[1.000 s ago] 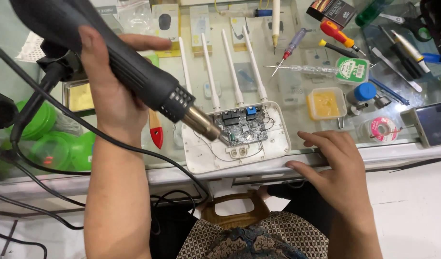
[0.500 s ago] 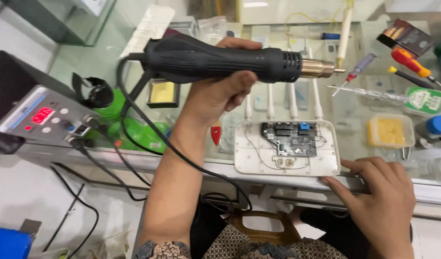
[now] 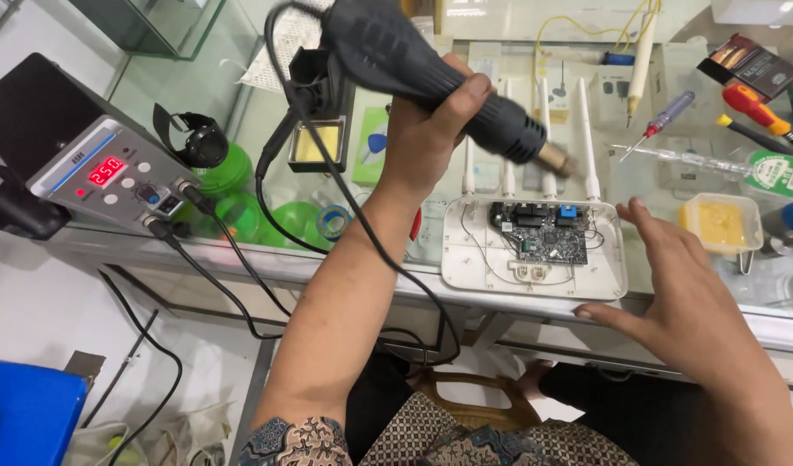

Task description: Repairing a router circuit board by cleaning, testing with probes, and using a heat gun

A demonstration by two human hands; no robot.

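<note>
While the left hand (image 3: pixel 427 129) is wrapping its fingers fully around the black hot-air gun (image 3: pixel 431 73), its metal nozzle is pointing down toward the opened white router (image 3: pixel 534 250), which is lying at the front edge of the glass counter (image 3: pixel 241 259). The right hand (image 3: pixel 681 293) is hovering spread open and holding nothing, just beside the router's right front corner. The grey rework station (image 3: pixel 94 164) is sitting at the counter's left edge, its cables hanging over the front.
</note>
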